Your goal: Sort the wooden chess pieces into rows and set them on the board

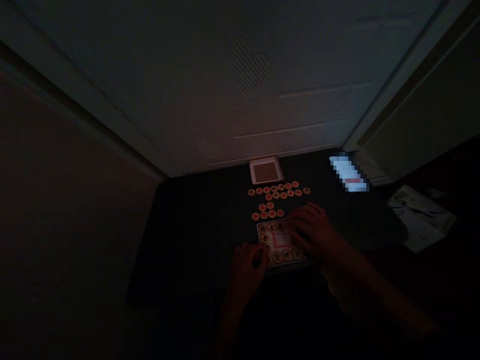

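A shallow square tray or sheet [280,240] lies near the front edge of the dark table, with round Chinese chess pieces [271,227] set along its sides around a pale middle with a pink outline. My left hand [249,262] is at its left edge, thumb and forefinger closed together beside a piece; what they pinch is too dark to make out. Over the upper right corner reaches my right hand [313,227], fingers stretched and somewhat apart, covering some pieces there. Behind the tray, loose red-marked and black-marked pieces [272,214] lie in rows.
A white-rimmed box or lid [266,171] with a brown inside sits at the back of the table [195,225], against a pale panel with heart patterns [249,65]. A bright blurred-out screen [348,172] lies at the right. Papers [422,217] are beyond the table's right edge.
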Motion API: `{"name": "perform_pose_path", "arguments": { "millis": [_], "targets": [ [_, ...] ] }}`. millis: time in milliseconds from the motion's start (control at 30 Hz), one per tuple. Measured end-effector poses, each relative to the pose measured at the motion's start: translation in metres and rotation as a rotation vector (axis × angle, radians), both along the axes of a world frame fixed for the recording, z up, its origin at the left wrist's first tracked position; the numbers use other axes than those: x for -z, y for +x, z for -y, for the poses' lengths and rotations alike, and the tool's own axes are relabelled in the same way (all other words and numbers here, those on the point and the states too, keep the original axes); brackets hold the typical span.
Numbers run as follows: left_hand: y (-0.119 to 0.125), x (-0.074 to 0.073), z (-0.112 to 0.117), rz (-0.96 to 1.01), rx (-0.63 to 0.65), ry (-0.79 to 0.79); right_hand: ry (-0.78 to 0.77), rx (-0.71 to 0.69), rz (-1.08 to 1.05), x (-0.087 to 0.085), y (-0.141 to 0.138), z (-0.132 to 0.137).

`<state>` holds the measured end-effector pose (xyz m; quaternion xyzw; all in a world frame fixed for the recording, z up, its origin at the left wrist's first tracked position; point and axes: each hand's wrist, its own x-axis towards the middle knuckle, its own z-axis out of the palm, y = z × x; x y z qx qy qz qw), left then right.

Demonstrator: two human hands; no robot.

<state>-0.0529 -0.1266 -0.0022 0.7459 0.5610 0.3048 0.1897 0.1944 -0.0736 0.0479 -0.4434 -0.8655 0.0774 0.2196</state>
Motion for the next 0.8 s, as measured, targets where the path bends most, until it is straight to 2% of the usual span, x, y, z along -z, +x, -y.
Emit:
{"name": "perform_pose_path", "arguments": {
  "millis": [100,167,300,433,633,800],
  "targets": [
    [0.0,0.0,0.0,-0.001,-0.003,0.009,0.029,0.07,-0.016,-0.002,-0.008,-0.039],
    [0.0,0.0,0.0,0.002,-0.002,0.02,0.051,0.066,0.003,0.001,-0.013,-0.063],
    [-0.001,0.003,0.001,0.013,-0.003,0.031,0.024,0.028,0.072,0.011,-0.02,-0.092],
    [-0.002,0.003,0.001,0.018,-0.008,0.031,0.011,0.009,0.111,0.016,-0.02,-0.093],
    [-0.002,0.0,0.0,0.026,0.015,0.042,-0.008,0.006,0.125,0.01,-0.017,-0.081],
    [-0.003,0.001,0.0,0.025,0.013,0.031,-0.005,-0.018,0.139,0.009,-0.018,-0.087]
  ]
}}
